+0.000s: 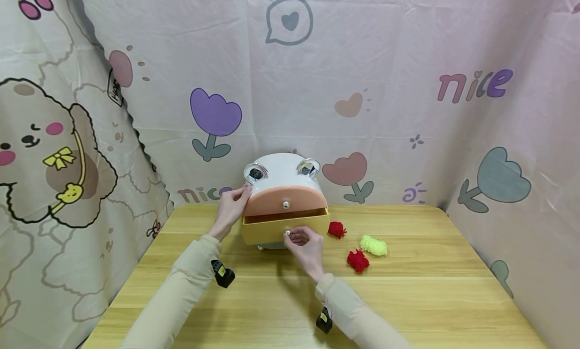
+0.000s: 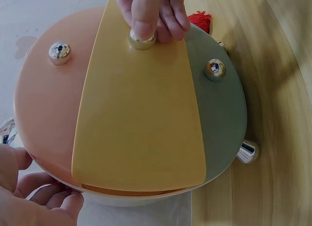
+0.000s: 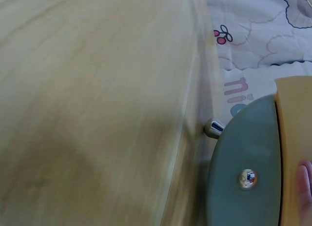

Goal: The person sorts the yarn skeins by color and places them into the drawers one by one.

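Note:
A small frog-shaped drawer cabinet [image 1: 281, 170] with a white top and two shiny eyes stands on the wooden table. Its yellow middle drawer [image 1: 263, 230] is pulled partway out, leaving a dark gap above its front. My right hand [image 1: 307, 246] pinches that drawer's silver knob [image 2: 141, 40] between thumb and fingers. At the cabinet's left side, my left hand [image 1: 232, 208] holds its edge with bent fingers, just below one eye. The peach top drawer [image 2: 58, 104] and the green bottom drawer [image 3: 246, 138] are closed. What lies inside the yellow drawer is hidden.
Right of the cabinet lie two red yarn bundles, one close beside it [image 1: 337, 230] and one nearer the front [image 1: 358, 261]. A yellow-green yarn bundle [image 1: 373, 246] lies near them. Behind the table [image 1: 408, 308] hangs a printed cloth [image 1: 389, 47].

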`<state>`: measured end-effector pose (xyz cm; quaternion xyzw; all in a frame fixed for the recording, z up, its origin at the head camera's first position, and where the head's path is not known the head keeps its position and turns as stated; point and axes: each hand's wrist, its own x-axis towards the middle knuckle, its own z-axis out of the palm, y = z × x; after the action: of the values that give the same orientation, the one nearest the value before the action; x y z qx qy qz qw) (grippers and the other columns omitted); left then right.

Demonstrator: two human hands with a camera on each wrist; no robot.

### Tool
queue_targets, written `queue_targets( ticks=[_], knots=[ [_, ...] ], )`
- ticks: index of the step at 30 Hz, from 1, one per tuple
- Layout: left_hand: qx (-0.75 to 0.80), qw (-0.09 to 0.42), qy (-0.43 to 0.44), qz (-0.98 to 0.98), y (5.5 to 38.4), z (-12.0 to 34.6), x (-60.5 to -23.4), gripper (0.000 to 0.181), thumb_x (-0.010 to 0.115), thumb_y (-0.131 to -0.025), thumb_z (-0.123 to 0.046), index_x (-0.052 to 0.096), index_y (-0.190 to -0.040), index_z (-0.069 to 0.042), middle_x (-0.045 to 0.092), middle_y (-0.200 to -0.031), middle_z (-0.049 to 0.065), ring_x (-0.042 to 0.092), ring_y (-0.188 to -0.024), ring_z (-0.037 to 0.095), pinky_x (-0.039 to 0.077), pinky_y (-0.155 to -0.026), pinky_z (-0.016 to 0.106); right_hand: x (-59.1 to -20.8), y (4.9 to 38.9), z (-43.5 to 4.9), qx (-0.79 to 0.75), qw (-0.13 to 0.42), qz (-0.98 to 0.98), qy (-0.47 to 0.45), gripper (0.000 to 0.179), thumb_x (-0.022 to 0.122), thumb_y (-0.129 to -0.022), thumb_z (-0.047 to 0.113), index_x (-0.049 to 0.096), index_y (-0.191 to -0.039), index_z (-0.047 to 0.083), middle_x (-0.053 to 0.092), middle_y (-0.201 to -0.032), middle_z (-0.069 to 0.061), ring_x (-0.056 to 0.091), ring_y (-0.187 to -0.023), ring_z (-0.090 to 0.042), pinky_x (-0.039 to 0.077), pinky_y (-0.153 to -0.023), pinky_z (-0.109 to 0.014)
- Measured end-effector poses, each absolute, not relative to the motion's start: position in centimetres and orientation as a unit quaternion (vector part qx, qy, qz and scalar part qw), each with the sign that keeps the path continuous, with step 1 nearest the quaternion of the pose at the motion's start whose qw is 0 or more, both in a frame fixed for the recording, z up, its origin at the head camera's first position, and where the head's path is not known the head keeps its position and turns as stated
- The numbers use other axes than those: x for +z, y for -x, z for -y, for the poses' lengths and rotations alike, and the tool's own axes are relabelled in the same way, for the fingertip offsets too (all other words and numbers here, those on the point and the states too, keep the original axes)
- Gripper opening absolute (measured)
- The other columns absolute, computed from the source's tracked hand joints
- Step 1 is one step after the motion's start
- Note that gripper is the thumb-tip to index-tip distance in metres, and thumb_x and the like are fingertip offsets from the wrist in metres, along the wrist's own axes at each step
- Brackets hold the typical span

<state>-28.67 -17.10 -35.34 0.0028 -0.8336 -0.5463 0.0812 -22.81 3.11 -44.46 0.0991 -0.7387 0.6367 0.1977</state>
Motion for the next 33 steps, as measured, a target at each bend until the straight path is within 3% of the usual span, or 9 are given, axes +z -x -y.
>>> queue_targets(
  ticks=[5, 13, 33],
  knots=[
    [-0.551, 0.078, -0.002, 0.831, 28.7, 17.1, -35.4, 0.051, 0.052, -0.105, -0.036, 0.051, -0.144, -0.003, 0.047, -0.155, 0.008, 0.038, -0.149, 0.031, 0.032, -0.124, 0.043, -44.1, 21.9, -3.3, 0.641, 0.2, 0.734, -0.105, 0.014, 0.077, -0.078, -0.009, 0.068, -0.09, -0.012, 0.074, -0.085, -0.028, 0.072, -0.07, -0.02, 0.06, -0.065, -0.019],
    [-0.55, 0.081, -0.002, 0.831, 28.6, 17.1, -35.3, 0.051, 0.052, -0.105, -0.035, 0.052, -0.144, -0.002, 0.048, -0.154, 0.008, 0.04, -0.148, 0.031, 0.034, -0.123, 0.043, -46.6, 22.7, -3.9, 0.652, 0.212, 0.717, -0.123, 0.014, 0.081, -0.077, -0.003, 0.072, -0.087, -0.002, 0.076, -0.082, -0.021, 0.068, -0.067, -0.005, 0.059, -0.063, -0.018],
    [-0.548, 0.081, -0.001, 0.832, 28.7, 17.1, -35.4, 0.05, 0.052, -0.105, -0.035, 0.053, -0.143, -0.003, 0.047, -0.155, 0.008, 0.04, -0.148, 0.031, 0.034, -0.122, 0.044, -46.2, 20.5, -4.9, 0.657, 0.174, 0.724, -0.121, 0.015, 0.082, -0.076, -0.006, 0.072, -0.086, 0.001, 0.076, -0.083, -0.019, 0.067, -0.067, -0.002, 0.06, -0.064, -0.019]
  ],
)
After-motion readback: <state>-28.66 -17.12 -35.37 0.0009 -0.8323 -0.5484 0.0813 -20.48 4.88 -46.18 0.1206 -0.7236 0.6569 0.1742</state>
